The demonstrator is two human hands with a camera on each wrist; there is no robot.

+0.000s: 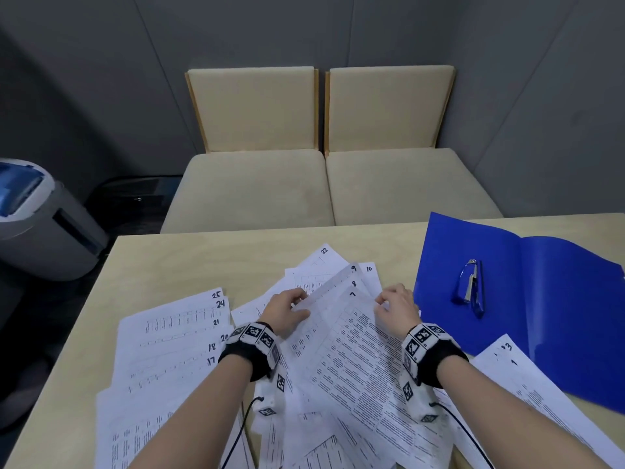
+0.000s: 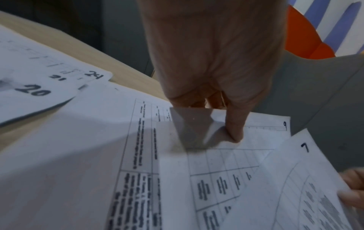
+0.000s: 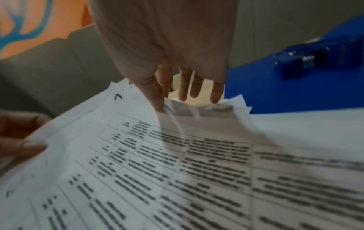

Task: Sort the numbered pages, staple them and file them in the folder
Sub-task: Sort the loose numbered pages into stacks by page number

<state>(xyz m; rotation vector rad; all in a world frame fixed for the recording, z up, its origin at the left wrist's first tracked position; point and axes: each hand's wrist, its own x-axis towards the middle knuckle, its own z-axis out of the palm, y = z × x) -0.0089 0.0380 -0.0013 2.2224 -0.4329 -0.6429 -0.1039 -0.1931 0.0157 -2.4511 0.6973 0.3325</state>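
Pages (image 1: 351,336) — both hands gripping

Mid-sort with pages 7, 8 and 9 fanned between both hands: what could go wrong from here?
1. The left hand pinches only the corner of page 9, already folded; it may crease or tear.
2. The right hand holds page 7 by its edge, so the loose fan could slip out of order.
3. The stapler lies on the open folder; sliding pages in could knock it.
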